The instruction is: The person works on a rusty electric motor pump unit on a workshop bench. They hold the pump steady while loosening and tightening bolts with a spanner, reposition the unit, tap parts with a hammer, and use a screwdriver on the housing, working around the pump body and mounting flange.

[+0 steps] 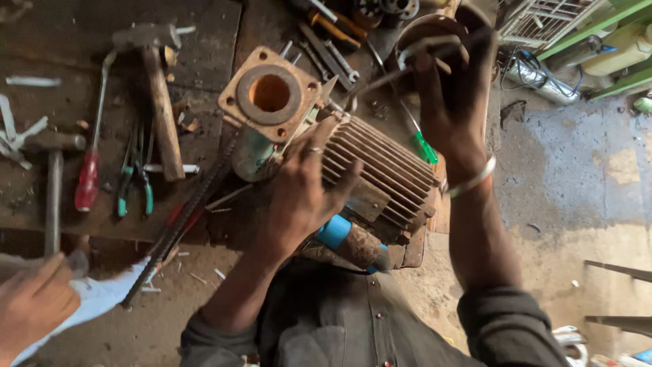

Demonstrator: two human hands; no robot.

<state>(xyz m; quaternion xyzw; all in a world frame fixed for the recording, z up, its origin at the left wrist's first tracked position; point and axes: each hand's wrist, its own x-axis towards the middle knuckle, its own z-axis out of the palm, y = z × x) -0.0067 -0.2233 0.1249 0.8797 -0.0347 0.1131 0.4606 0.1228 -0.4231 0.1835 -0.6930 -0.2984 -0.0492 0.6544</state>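
A finned electric motor (pixel 380 170) lies tilted on the workbench (pixel 204 47), its rusty square flange (pixel 270 94) with a round hole facing up. My left hand (pixel 305 190) rests flat on the motor's ribbed body, fingers spread, a ring on one finger. My right hand (pixel 451 102), with a metal bangle at the wrist, is raised behind the motor and grips a rusty round metal cover (pixel 435 34). A green-handled screwdriver (pixel 422 144) lies just under that hand. A blue band (pixel 334 232) wraps a rusty part beneath the motor.
A hammer (pixel 159 95), a red-handled screwdriver (pixel 88 177) and green-handled pliers (pixel 132 180) lie on the bench at left. Another hammer (pixel 53 197) is at the far left. Wrenches (pixel 326 47) lie at the back. Another person's hand (pixel 30 306) shows at lower left.
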